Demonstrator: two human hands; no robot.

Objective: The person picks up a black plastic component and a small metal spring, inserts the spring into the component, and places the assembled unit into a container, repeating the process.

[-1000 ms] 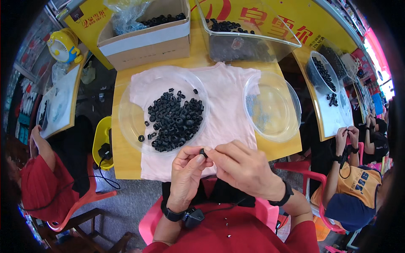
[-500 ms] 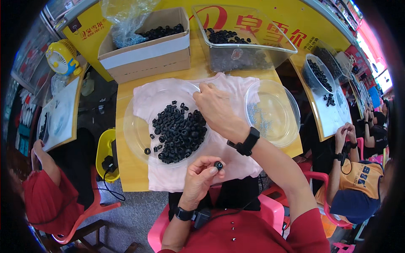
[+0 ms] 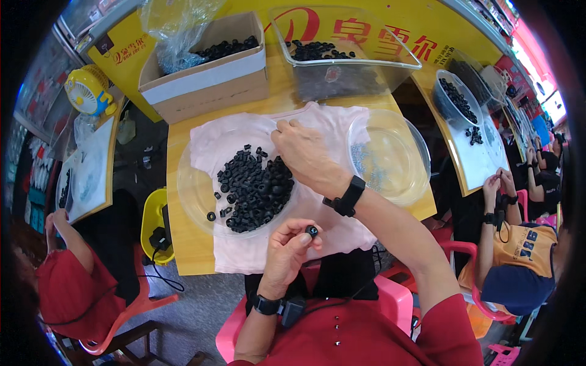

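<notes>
Between thumb and fingertips, my left hand (image 3: 287, 249) pinches a small round black plastic part (image 3: 312, 231), its end facing up with a small pale spot in the middle. The hand is just in front of the table edge. My right hand (image 3: 304, 152) is over the right rim of a clear round tray (image 3: 190, 204), its fingers bent together and pointing left. Whether anything is in those fingers is hidden. A heap of black plastic parts (image 3: 253, 192) lies in that tray, close to the right hand. Tiny silvery bits (image 3: 369, 168) are scattered in a second clear round tray (image 3: 410, 189) to the right.
A pink cloth (image 3: 235, 259) lies under the trays. Behind them stand a cardboard box (image 3: 213, 94) and a clear plastic bin (image 3: 348, 82), both with black parts. A yellow bin (image 3: 151, 213) is left of the table. Other people sit at tables left and right.
My right hand has shifted slightly left along the tray rim. The black part in my left hand now shows a paler spot in its end. The whole view has shifted slightly.
</notes>
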